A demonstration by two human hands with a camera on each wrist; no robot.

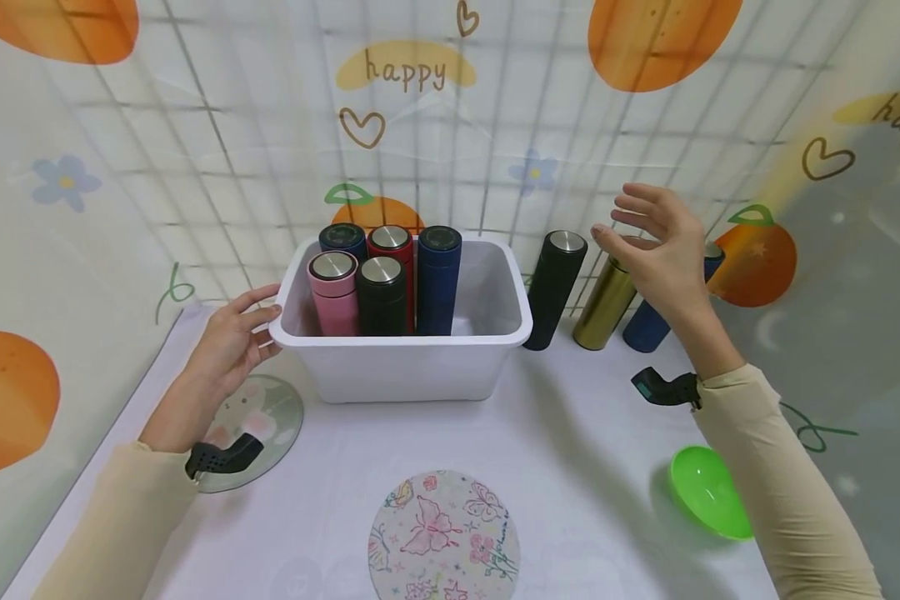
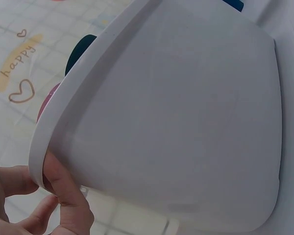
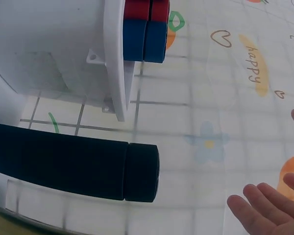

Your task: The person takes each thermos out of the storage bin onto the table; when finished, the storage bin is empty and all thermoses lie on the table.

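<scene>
My left hand point(image 1: 228, 342) pinches the rim of a white plastic bin point(image 1: 412, 371) at its left end; in the left wrist view its fingers point(image 2: 66, 183) hook under the lip. Inside the bin stand a pink thermos point(image 1: 334, 304), a black thermos point(image 1: 381, 300), a red thermos point(image 1: 392, 242), a tall blue thermos point(image 1: 438, 283) and a dark blue one point(image 1: 343, 240). My right hand point(image 1: 663, 246) is raised, holding nothing, fingers spread apart from the thumb. It overlaps the top of a gold thermos point(image 1: 606, 308), between a black thermos point(image 1: 553, 292) and a blue thermos point(image 1: 647, 327).
A green bowl point(image 1: 708, 492) sits on the right, partly behind my right forearm. Near the front lies a round butterfly-print mat point(image 1: 442, 533). Another round mat point(image 1: 277, 417) is under my left wrist. Behind everything, a printed curtain point(image 1: 270, 125) hangs over a wire grid.
</scene>
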